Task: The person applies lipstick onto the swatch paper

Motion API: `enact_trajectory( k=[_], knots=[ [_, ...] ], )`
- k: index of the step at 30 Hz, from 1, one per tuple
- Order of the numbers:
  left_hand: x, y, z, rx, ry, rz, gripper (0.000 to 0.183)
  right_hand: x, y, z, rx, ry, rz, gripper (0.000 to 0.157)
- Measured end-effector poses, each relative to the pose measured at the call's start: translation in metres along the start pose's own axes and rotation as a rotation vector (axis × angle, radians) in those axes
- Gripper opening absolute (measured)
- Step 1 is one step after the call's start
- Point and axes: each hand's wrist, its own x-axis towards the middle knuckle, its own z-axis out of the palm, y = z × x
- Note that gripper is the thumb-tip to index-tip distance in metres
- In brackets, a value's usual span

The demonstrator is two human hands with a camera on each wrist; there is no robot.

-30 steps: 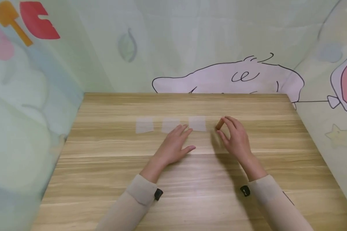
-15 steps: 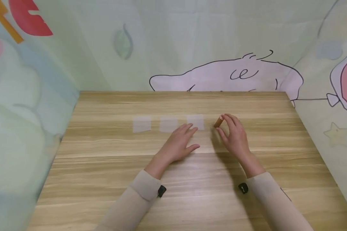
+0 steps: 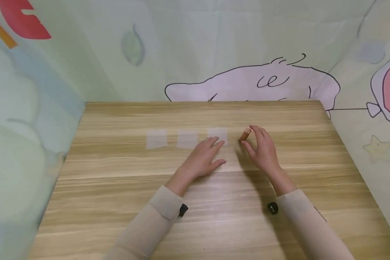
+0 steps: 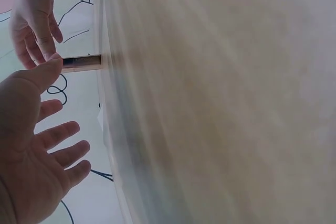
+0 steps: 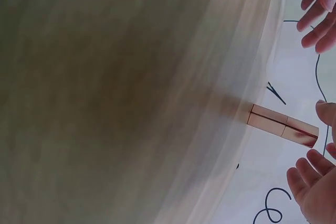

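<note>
A small rose-gold tube that looks like a lipstick [image 3: 245, 134] stands upright on the wooden table, right of three pale squares. In the right wrist view the lipstick [image 5: 282, 125] shows a seam partway along its length. My right hand [image 3: 263, 150] is just beside it, thumb and fingers parted around its upper end; a gap shows between them in the right wrist view. My left hand [image 3: 201, 159] hovers palm down with loosely spread fingers, overlapping the lower edge of the rightmost pale square [image 3: 221, 134]. Nothing is in its grasp.
The other two pale squares, the middle one [image 3: 186, 139] and the leftmost [image 3: 156, 139], lie in the same row on the table [image 3: 117, 202]. A printed backdrop [image 3: 188, 50] rises behind the table's far edge.
My right hand's fingers have parted from the lipstick they were touching at its top, leaving it upright. My left hand has shifted slightly right. The head view has turned a little.
</note>
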Motion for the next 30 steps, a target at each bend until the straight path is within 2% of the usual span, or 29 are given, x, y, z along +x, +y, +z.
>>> enact_trajectory(
  k=[5,10,15,20,22,24,27,30],
  knots=[
    [0.006,-0.002,0.000,0.017,-0.019,-0.002,0.069,0.003,0.005,0.003,0.051,-0.016,0.035,0.062],
    [0.011,-0.003,0.000,0.037,-0.026,0.003,0.069,0.007,0.008,0.004,0.109,-0.066,0.122,0.063],
    [0.014,-0.003,-0.001,0.050,-0.047,0.007,0.070,0.010,0.011,0.004,0.149,-0.143,0.206,0.064],
    [0.017,-0.003,-0.003,0.051,-0.057,0.002,0.070,0.016,0.014,0.004,0.171,-0.248,0.255,0.065],
    [0.017,-0.003,-0.003,0.052,-0.061,-0.003,0.070,0.017,0.015,0.005,0.190,-0.280,0.270,0.059],
    [0.017,-0.003,-0.003,0.054,-0.066,-0.006,0.070,0.018,0.016,0.006,0.209,-0.301,0.278,0.045],
    [0.017,-0.003,-0.002,0.054,-0.071,-0.004,0.070,0.019,0.019,0.008,0.228,-0.305,0.292,0.021],
    [0.017,-0.003,-0.003,0.052,-0.070,0.001,0.070,0.019,0.020,0.009,0.218,-0.292,0.298,0.012]
  ],
)
